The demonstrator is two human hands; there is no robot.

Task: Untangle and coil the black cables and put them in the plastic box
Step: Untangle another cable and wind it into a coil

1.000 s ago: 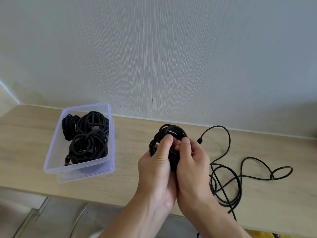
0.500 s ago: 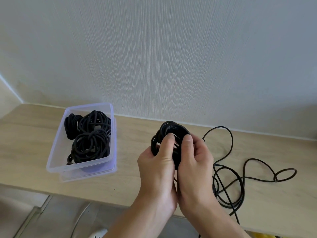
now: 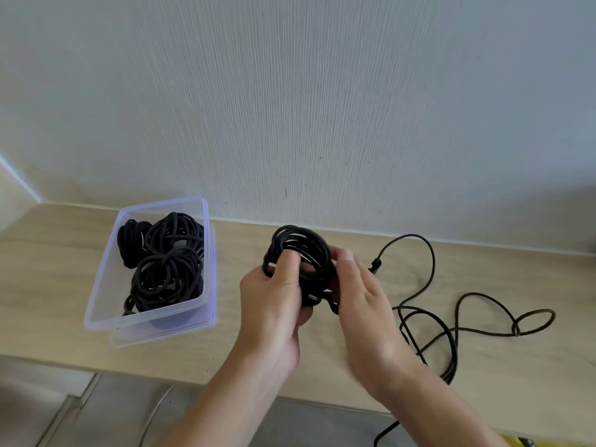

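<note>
A coiled black cable (image 3: 301,250) is held up over the wooden shelf, and my left hand (image 3: 277,304) grips its lower left side with the thumb on top. My right hand (image 3: 364,304) is blurred at the coil's right side, fingertips touching it; its grip cannot be made out. A clear plastic box (image 3: 106,279) stands to the left with several coiled black cables (image 3: 164,269) inside. A loose black cable (image 3: 464,314) lies in loops on the shelf to the right of my hands.
The light wooden shelf (image 3: 48,272) runs along a textured white wall (image 3: 290,108). The box sits on its clear lid (image 3: 161,333). Below the shelf's front edge is a grey floor (image 3: 106,414).
My hands have drawn slightly apart, the right one shifting right and blurring. The coil stays in my left hand, with more of its lower part showing.
</note>
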